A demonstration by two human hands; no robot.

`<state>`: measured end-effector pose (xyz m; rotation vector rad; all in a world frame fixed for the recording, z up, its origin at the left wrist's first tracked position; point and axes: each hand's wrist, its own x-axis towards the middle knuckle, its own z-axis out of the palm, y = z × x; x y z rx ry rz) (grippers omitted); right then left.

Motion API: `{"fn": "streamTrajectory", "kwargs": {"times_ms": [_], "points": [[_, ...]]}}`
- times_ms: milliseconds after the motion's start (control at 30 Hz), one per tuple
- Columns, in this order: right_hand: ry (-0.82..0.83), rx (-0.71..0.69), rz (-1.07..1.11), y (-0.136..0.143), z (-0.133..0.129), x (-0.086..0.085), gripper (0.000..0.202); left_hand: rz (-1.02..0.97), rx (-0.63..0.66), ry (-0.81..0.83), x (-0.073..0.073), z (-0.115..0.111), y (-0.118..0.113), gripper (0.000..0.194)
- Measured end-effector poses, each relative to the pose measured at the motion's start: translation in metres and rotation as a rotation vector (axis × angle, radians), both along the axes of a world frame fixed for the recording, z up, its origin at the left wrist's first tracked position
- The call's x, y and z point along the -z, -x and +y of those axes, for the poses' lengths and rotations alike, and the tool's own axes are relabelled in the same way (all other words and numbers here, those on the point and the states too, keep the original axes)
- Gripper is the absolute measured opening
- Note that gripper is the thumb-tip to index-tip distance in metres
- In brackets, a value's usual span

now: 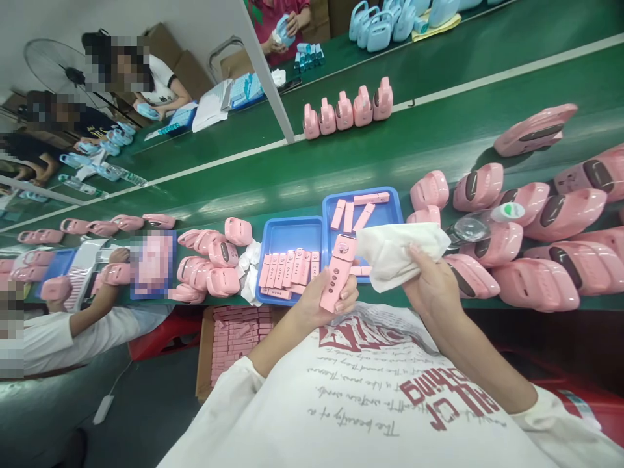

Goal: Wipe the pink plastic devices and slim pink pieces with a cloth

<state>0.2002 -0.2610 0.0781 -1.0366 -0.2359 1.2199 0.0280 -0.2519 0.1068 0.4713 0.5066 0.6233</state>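
My left hand [319, 302] is closed around a pink rectangular panel [337, 273] with a row of small dark round marks and a picture at its top. A white cloth [402, 252], partly folded, hangs from my right hand [433, 286], whose thumb presses on it. The cloth's left edge is close to the panel's upper end. Beneath my hands, a blue tray [292, 227] on the left holds several similar pink panels standing in a row. Another blue tray [397, 201] beside it has a few more lying loose, partly hidden by the cloth.
Many pink handled housings [531, 276] crowd the right, with a clear bottle [472, 227] among them. Crumpled white tissues [250, 270] lie left of the trays. A carton of pink panels [238, 338] stands below the green table [219, 185]. Co-workers sit at left and opposite.
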Motion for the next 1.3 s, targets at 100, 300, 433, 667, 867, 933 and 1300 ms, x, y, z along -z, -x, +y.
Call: {"fn": "streamTrajectory", "kwargs": {"times_ms": [100,300,433,667,867,933,1300], "points": [[-0.037,-0.010,-0.016,0.004,0.002,-0.007,0.033,-0.001,0.027,0.036,0.000,0.000,0.000,0.043],[-0.128,-0.107,-0.118,0.008,0.002,-0.016,0.028,-0.030,0.027,0.061,-0.002,0.001,-0.005,0.045],[-0.142,-0.131,-0.177,0.003,0.001,-0.011,0.028,0.268,0.063,-0.028,0.007,0.005,0.005,0.054],[-0.041,-0.008,-0.286,-0.019,-0.001,0.020,0.034,1.478,0.659,-0.708,0.080,-0.003,0.030,0.038],[0.037,0.025,-0.400,-0.035,-0.007,0.039,0.038,1.605,0.845,-0.727,0.110,-0.015,0.020,0.038],[0.084,-0.045,-0.501,-0.039,-0.008,0.044,0.040,1.646,0.874,-0.724,0.111,-0.018,0.018,0.041],[0.656,-0.562,-1.446,-0.070,0.054,0.050,0.049,1.628,0.986,-0.729,0.131,-0.004,0.005,0.034]]}}
